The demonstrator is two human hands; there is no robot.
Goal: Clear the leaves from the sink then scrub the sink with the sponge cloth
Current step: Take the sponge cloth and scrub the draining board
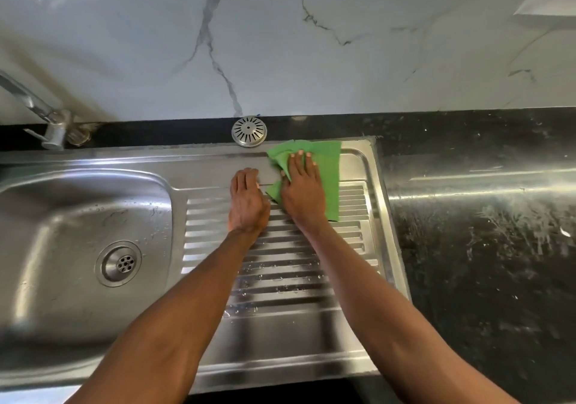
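Observation:
A green sponge cloth [327, 166] lies partly crumpled on the far right end of the steel drainboard [280, 266]. My right hand [304, 190] lies flat on the cloth, fingers straight and pointing toward the wall. My left hand [247, 201] rests on the bare drainboard just left of the cloth, fingers bent at the tips, holding nothing. The sink basin [46, 216] is at the left, with a round drain [120, 263] in its floor. No leaves show in the basin or on the drainboard.
A round perforated strainer cap [249, 131] sits on the black ledge behind the drainboard. The tap [46, 117] stands at the far left. Black speckled countertop [483, 247] extends to the right, and a marble-patterned wall [280, 45] rises behind.

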